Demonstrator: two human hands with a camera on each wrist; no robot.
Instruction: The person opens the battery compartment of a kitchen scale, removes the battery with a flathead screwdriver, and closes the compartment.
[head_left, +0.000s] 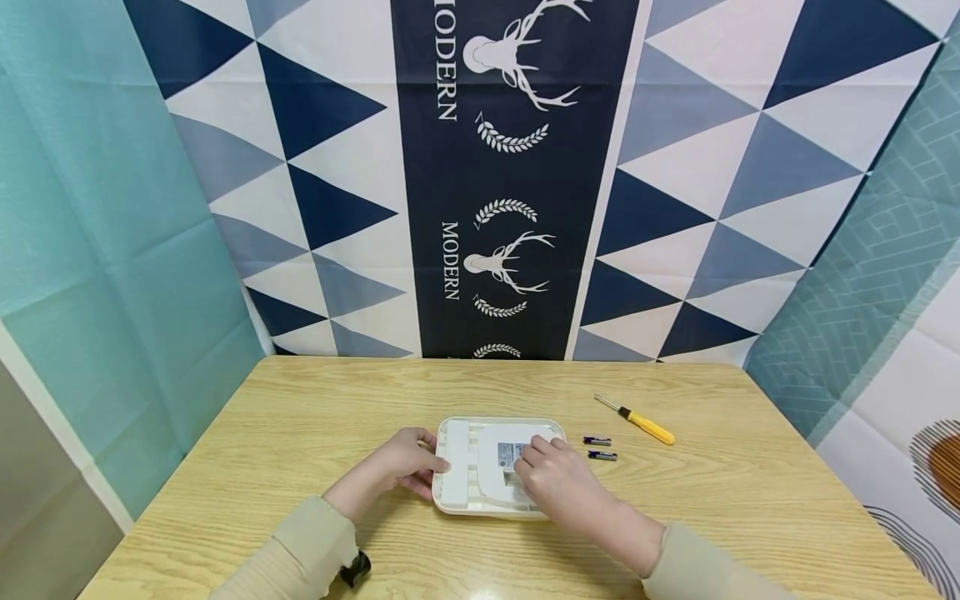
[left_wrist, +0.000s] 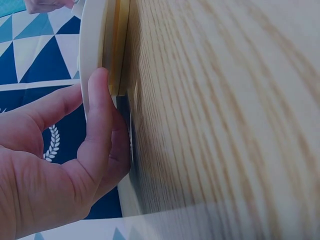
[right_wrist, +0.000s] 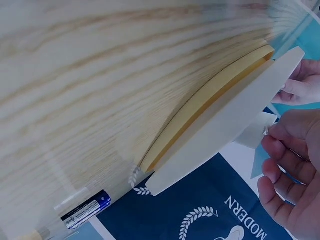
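A flat white device with rounded corners lies label side up on the table. Its raised back panel carries a grey-blue label. My left hand grips its left edge, thumb over the top and fingers at the side; the left wrist view shows the thumb along the rim. Over the panel, my right hand pinches a small white flap between thumb and fingertips. The flap stands up from the device, seen edge-on from the right wrist. A tan band runs along the device's lower side.
Two small batteries lie just right of the device. Beyond them is a screwdriver with a yellow handle, its shaft pointing back left. A patterned cloth hangs behind the table's far edge.
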